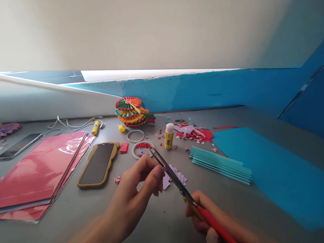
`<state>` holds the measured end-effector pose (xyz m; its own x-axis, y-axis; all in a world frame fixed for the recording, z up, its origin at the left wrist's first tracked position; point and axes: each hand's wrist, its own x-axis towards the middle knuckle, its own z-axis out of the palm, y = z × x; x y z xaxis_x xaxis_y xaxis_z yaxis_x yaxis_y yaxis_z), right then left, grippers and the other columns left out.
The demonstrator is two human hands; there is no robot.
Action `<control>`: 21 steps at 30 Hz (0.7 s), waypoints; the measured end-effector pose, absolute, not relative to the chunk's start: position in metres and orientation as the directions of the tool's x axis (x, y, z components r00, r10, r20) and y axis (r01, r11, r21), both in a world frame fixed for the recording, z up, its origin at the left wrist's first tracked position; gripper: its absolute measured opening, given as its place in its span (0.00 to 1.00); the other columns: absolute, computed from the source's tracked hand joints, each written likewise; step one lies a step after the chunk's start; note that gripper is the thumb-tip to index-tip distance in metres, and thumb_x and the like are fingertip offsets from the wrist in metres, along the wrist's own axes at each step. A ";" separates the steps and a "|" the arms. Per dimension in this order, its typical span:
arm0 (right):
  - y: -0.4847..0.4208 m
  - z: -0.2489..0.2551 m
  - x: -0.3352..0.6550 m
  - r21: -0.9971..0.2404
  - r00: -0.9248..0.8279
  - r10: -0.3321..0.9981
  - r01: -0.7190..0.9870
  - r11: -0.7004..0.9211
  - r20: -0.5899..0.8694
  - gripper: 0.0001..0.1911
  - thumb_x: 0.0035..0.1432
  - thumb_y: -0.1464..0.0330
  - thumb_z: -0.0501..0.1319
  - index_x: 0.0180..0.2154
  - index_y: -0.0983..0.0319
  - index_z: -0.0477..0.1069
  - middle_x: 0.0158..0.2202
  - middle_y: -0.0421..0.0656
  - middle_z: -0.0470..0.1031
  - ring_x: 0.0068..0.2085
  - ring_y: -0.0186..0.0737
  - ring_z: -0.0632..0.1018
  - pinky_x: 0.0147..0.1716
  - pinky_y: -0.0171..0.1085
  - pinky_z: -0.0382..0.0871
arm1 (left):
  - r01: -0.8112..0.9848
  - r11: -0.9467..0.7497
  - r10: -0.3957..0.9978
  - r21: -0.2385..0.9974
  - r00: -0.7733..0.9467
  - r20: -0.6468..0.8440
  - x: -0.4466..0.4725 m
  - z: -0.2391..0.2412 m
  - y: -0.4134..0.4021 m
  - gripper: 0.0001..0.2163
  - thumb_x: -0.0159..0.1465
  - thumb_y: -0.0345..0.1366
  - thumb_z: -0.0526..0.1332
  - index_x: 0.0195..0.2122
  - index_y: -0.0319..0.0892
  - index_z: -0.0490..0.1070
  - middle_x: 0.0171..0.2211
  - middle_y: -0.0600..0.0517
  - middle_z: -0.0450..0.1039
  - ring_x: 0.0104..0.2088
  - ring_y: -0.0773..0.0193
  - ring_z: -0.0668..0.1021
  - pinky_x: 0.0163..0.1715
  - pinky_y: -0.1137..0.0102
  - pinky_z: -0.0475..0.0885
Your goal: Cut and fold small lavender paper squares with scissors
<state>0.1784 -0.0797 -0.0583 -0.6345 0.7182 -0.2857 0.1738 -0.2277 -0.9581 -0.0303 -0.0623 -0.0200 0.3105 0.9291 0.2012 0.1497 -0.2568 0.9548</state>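
Note:
My right hand (204, 220) grips a pair of scissors (178, 183) with a red handle, the blades angled up and to the left. My left hand (140, 185) is closed in a pinch at the blades, on a small bit of lilac paper (165, 169) mostly covered by the fingers. Below the blades lie folded lilac paper pieces (176, 177). Just beyond the fingertips, a white ring (135, 157) encircles red and purple snippets (143, 145). An uncapped glue stick (169, 136) stands upright to the right of the ring.
Pleated teal paper (219, 165) and a blue sheet (278, 173) lie to the right. At left are a phone in a brown case (98, 166), red packaged sheets (39, 171) and another phone (20, 145). Paper fans (130, 112) stand at the back, near red scraps (195, 133).

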 end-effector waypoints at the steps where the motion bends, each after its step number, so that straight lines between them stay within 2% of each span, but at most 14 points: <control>1: -0.080 -0.058 0.179 -0.961 -0.632 0.724 0.178 -0.213 -0.277 0.28 0.52 0.40 0.56 0.36 0.58 0.56 0.24 0.32 0.53 0.24 0.30 0.61 0.26 0.32 0.58 | 0.152 -0.260 0.929 0.953 0.307 0.205 -0.030 -0.020 -0.062 0.12 0.70 0.40 0.50 0.31 0.42 0.62 0.26 0.58 0.63 0.28 0.71 0.66 0.30 0.74 0.62; 7: -0.082 -0.051 0.187 -0.960 -0.631 0.733 0.255 -0.113 -0.254 0.24 0.57 0.44 0.54 0.38 0.58 0.59 0.25 0.34 0.58 0.25 0.31 0.62 0.28 0.33 0.60 | 0.150 -0.281 0.930 0.948 0.287 0.230 -0.030 -0.021 -0.060 0.11 0.70 0.40 0.50 0.32 0.43 0.63 0.26 0.58 0.64 0.27 0.71 0.66 0.29 0.74 0.62; 13: -0.083 -0.051 0.188 -0.957 -0.619 0.744 0.276 -0.093 -0.251 0.21 0.58 0.47 0.55 0.37 0.58 0.59 0.24 0.34 0.58 0.24 0.31 0.61 0.28 0.33 0.61 | 0.163 -0.299 0.930 0.940 0.270 0.249 -0.029 -0.021 -0.060 0.11 0.70 0.40 0.51 0.32 0.43 0.63 0.26 0.58 0.64 0.27 0.71 0.67 0.29 0.75 0.63; 18: -0.083 -0.050 0.181 -0.959 -0.611 0.740 0.188 -0.212 -0.283 0.21 0.57 0.48 0.58 0.36 0.58 0.59 0.24 0.33 0.55 0.24 0.29 0.60 0.27 0.31 0.62 | 0.139 -0.286 0.935 0.948 0.259 0.243 -0.030 -0.021 -0.059 0.09 0.70 0.40 0.52 0.34 0.43 0.65 0.27 0.57 0.66 0.27 0.71 0.68 0.28 0.75 0.64; 21: -0.082 -0.053 0.179 -0.960 -0.627 0.729 0.134 -0.246 -0.274 0.23 0.54 0.46 0.59 0.36 0.58 0.59 0.23 0.32 0.53 0.23 0.29 0.58 0.26 0.31 0.60 | 0.140 -0.268 0.938 0.953 0.261 0.226 -0.031 -0.018 -0.059 0.07 0.68 0.39 0.54 0.35 0.43 0.67 0.29 0.56 0.67 0.29 0.70 0.68 0.27 0.76 0.64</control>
